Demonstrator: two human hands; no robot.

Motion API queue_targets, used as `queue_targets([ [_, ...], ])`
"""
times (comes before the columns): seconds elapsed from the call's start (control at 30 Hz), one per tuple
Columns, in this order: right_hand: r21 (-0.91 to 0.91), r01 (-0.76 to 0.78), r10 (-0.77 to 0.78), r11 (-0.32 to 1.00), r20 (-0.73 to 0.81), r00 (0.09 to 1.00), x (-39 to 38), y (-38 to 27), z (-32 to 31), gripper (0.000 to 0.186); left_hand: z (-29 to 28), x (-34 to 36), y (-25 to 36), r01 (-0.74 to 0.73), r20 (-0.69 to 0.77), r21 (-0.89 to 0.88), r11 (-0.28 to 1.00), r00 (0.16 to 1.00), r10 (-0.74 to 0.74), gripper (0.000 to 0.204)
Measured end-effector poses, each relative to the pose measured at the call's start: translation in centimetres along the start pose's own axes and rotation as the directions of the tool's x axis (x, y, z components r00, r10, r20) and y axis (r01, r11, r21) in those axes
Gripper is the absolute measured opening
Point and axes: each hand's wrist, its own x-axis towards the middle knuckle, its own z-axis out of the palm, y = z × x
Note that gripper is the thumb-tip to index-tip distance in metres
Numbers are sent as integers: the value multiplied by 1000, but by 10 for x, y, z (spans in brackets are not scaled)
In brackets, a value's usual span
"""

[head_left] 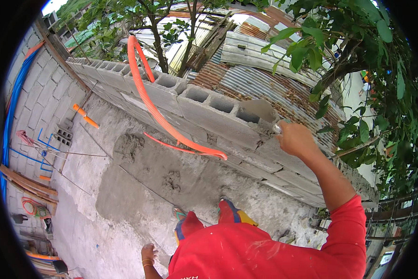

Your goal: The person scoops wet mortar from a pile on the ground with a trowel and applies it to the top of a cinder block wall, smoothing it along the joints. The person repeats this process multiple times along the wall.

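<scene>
My right hand (293, 138) grips the handle of a trowel (259, 109) at the right end of the top course of a hollow-block wall (225, 124). The trowel's grey blade points left and lies over the last hollow of the end block. Beyond that block, the course below forms a lower step, near my wrist. Low on the left, my left hand (149, 254) hangs beside my body with its fingers loosely apart, and nothing shows in it.
An orange corrugated conduit (146, 95) loops over the wall. Wet mortar (141, 183) and a thin rod lie on the floor by my feet. Blue tubing (17, 100) hangs along the left block wall. Rusty roofing sheets (255, 79) and leafy branches (362, 88) lie beyond the wall.
</scene>
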Motion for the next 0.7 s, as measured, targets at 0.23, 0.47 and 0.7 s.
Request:
queue_targets([
  [0.23, 915, -133, 71, 380, 115, 991, -88, 10, 107, 37, -29, 54, 37, -166, 60, 141, 976, 985, 159, 41],
  [0.47, 642, -597, 177, 481, 596, 783, -124, -147, 315, 44, 9, 170, 139, -502, 323, 230, 834, 848, 421, 35],
  [0.7, 539, -679, -62, 499, 804, 592, 9, -384, 584, 43, 110, 336, 108, -629, 845, 424, 652, 534, -35, 44],
])
